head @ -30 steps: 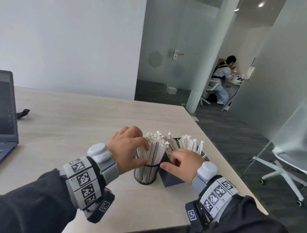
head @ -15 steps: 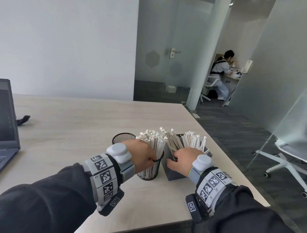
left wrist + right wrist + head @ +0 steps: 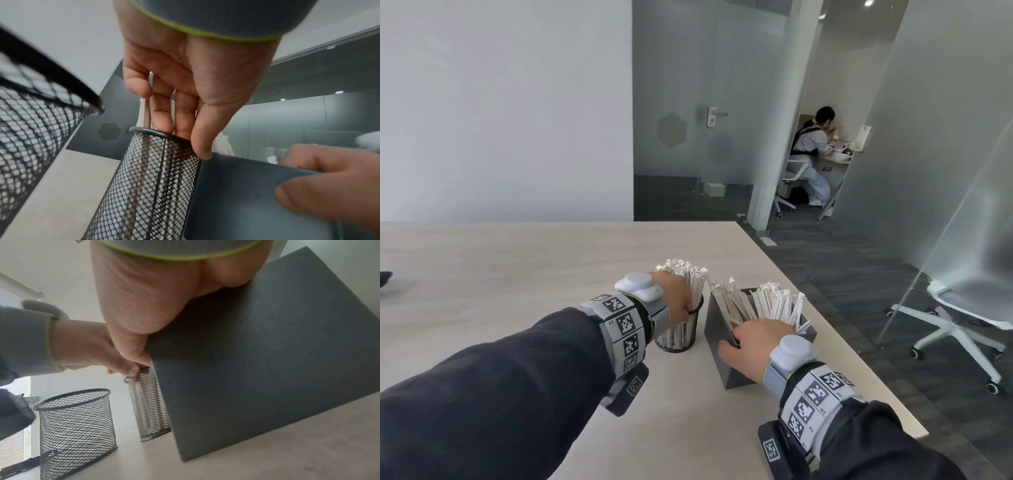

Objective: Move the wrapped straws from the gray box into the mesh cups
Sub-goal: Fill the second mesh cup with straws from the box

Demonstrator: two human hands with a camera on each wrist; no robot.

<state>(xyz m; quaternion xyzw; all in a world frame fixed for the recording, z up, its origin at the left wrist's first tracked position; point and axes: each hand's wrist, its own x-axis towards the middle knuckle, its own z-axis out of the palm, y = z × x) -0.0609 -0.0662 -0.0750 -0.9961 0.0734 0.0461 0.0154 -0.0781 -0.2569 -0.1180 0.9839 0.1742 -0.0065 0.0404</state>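
A black mesh cup [image 3: 678, 337] full of white wrapped straws [image 3: 688, 277] stands just left of the gray box [image 3: 736, 368]. My left hand [image 3: 674, 301] pinches the cup's rim: fingers [image 3: 164, 116] go inside among the straws [image 3: 141, 112], thumb outside. The box holds more wrapped straws [image 3: 774, 305], white and brownish. My right hand [image 3: 750, 339] reaches over the box's near wall [image 3: 257, 361], thumb [image 3: 298, 196] outside, fingers hidden inside at the straws' base. A second, empty mesh cup [image 3: 76, 426] stands nearer, hidden by my left arm in the head view.
The box sits close to the right edge of the pale wooden table [image 3: 517, 274]. Beyond that edge are an office chair [image 3: 962, 315] and a glass wall. A dark object [image 3: 385, 277] lies at the far left. A person [image 3: 815, 150] sits in the far room.
My left hand slid from around the straw bunch down to the cup's rim. My right hand sank from the straw tops deeper into the box. The head camera shifted.
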